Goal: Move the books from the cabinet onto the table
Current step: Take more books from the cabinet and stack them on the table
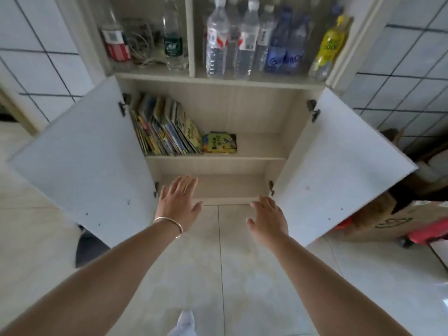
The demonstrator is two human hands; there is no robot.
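- pale tiled floor (242,275) and gridded wall tiles surround a light wooden cabinet (218,166); no table is in view.
- both lower doors, left door (82,161) and right door (339,170), stand swung wide, which leaves the shelves open to reach.
- books (162,127) stand on the middle shelf, packed at its left end and leaning left against the side wall; one yellow book (219,142) lies flat just beside them.
- bottles (242,37) fill the compartment above, apart from the books.
- left hand (179,202), with a bangle (169,225) at the wrist, and right hand (269,217) hover in front of the lowest shelf, fingers straight and slightly spread, holding nothing.
- judgement: the reach toward the books is starting; none is moved yet.
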